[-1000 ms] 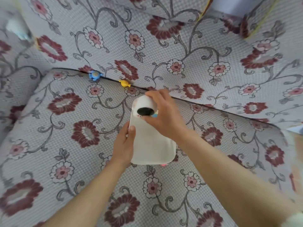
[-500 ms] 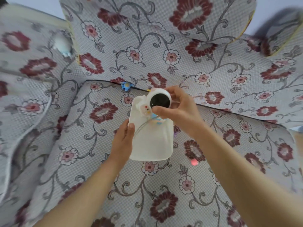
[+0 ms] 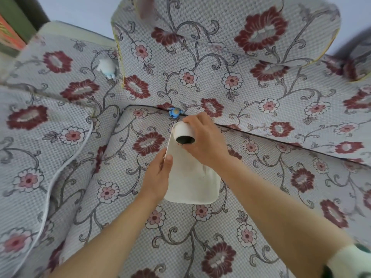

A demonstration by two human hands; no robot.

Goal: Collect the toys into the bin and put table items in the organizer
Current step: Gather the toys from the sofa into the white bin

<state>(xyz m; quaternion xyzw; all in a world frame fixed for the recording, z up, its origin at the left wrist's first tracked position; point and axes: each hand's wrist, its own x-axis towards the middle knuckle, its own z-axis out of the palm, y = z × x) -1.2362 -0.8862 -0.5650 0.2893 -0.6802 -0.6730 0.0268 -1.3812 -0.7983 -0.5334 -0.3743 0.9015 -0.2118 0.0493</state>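
The sofa point(image 3: 261, 109) was pale grey, with a tiny checked weave all over. It had big dark red flowers on it, and small white flowers with pink middles. Grey curly vines ran between the flowers. A thin yellow trim point(image 3: 122, 77) ran down one cushion's edge. The bin point(image 3: 192, 183) was plain creamy white. The tube point(image 3: 183, 131) was white with a black end. The blue toy point(image 3: 175, 112) was bright blue. The white toy point(image 3: 106, 67) had a little pale blue low down. The cord point(image 3: 66, 163) was white. The sleeve point(image 3: 349, 259) was pale green with dark green spots. The wall point(image 3: 80, 9) was light blue-grey.
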